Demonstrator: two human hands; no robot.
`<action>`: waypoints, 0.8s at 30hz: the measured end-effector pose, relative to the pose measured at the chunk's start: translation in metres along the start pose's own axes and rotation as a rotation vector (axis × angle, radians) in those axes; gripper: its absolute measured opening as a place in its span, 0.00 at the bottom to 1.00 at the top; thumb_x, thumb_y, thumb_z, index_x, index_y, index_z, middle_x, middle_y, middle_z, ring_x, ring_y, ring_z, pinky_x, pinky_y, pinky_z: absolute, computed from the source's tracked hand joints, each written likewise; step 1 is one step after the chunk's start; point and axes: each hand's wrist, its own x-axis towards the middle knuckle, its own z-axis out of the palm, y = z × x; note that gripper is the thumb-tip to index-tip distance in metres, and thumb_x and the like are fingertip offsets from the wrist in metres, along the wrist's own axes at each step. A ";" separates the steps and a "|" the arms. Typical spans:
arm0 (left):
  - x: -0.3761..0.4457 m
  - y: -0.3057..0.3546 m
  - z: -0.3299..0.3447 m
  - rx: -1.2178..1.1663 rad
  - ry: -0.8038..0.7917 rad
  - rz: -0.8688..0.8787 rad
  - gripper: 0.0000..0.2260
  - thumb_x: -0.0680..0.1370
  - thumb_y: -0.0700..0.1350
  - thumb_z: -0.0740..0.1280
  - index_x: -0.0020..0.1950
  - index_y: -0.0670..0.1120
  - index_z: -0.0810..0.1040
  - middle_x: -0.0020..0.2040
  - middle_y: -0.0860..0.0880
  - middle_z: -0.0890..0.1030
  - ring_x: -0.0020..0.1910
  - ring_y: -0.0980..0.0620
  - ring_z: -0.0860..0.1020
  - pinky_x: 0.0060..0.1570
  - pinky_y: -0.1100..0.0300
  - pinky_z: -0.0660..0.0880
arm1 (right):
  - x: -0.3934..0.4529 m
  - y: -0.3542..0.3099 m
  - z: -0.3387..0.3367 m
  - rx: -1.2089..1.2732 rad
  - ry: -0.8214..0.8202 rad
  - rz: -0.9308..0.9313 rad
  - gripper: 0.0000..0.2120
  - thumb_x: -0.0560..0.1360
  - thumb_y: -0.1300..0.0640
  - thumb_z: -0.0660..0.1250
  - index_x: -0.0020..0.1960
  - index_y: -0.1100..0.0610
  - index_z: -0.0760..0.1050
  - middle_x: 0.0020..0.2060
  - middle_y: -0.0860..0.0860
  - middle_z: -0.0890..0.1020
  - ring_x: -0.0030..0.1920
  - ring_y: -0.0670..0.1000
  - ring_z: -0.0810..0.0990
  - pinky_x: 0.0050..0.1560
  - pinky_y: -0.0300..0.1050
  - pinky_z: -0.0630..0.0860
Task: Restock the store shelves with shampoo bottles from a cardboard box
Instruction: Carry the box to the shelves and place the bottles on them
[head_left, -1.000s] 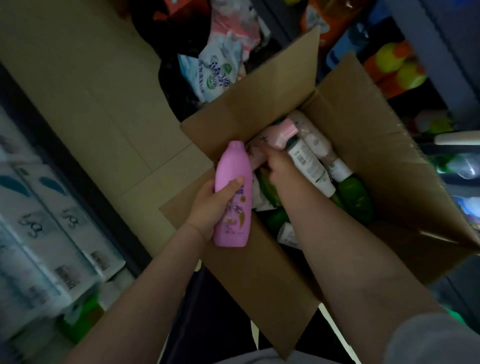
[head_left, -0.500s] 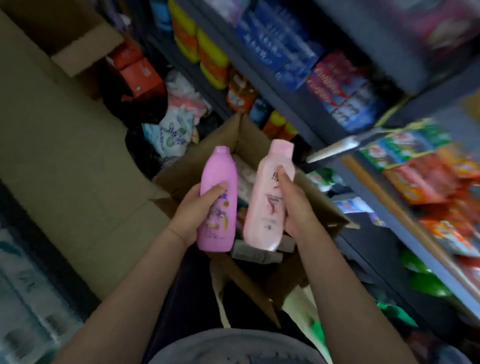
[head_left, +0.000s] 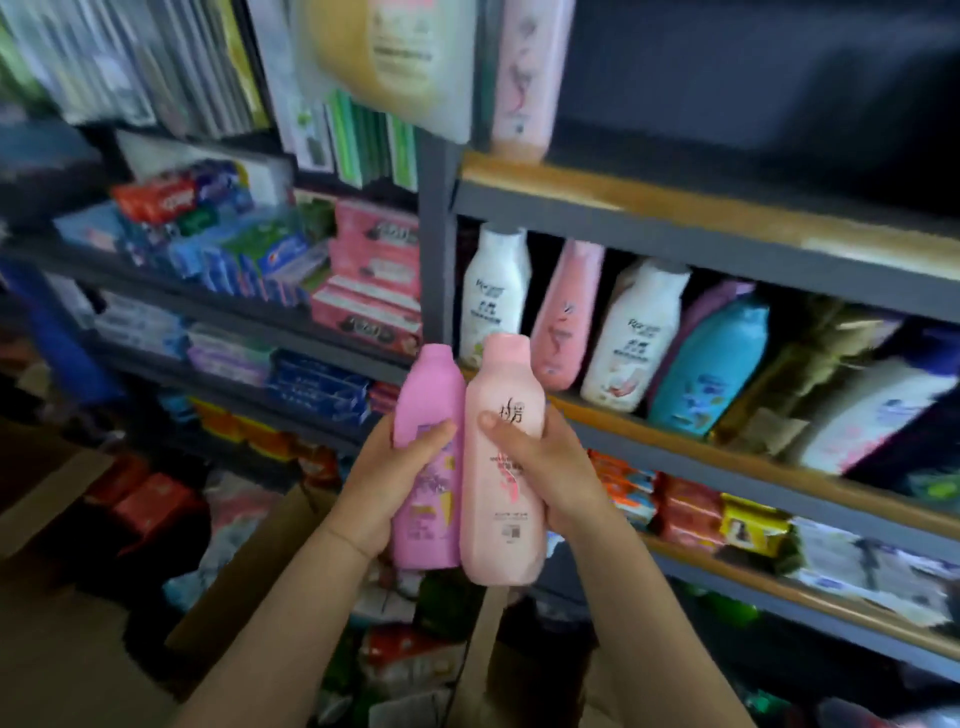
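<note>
Two bottles stand upright and touching in our grip, the magenta bottle (head_left: 423, 457) wrapped by the left hand (head_left: 387, 493) and the pale pink bottle (head_left: 504, 467) by the right hand (head_left: 550, 467), fingers curled round each, the shampoo shelf (head_left: 675, 447) lying ahead and right, nearer the right hand.

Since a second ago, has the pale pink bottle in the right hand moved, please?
Yes. The pale pink bottle was down in the cardboard box; it is now lifted clear, held by the right hand before the shelf.
</note>
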 end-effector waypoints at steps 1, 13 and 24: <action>-0.001 0.006 0.011 0.016 0.021 0.020 0.10 0.76 0.43 0.72 0.56 0.45 0.81 0.47 0.43 0.86 0.45 0.44 0.85 0.41 0.54 0.80 | -0.003 -0.008 -0.008 0.000 0.013 -0.033 0.13 0.73 0.54 0.75 0.56 0.55 0.80 0.49 0.55 0.86 0.49 0.56 0.85 0.49 0.53 0.81; 0.006 0.024 0.057 0.104 0.053 0.030 0.13 0.75 0.50 0.74 0.53 0.42 0.82 0.42 0.42 0.86 0.38 0.46 0.85 0.33 0.58 0.80 | -0.016 -0.047 -0.078 -0.136 0.152 -0.319 0.28 0.64 0.56 0.79 0.60 0.49 0.73 0.51 0.55 0.83 0.52 0.54 0.83 0.51 0.53 0.82; 0.025 -0.005 0.002 0.062 0.191 -0.016 0.15 0.73 0.51 0.75 0.55 0.43 0.81 0.43 0.43 0.86 0.43 0.43 0.85 0.44 0.51 0.82 | 0.054 -0.078 -0.032 -0.287 -0.016 -0.392 0.26 0.67 0.67 0.78 0.58 0.49 0.74 0.53 0.53 0.81 0.50 0.46 0.79 0.47 0.36 0.77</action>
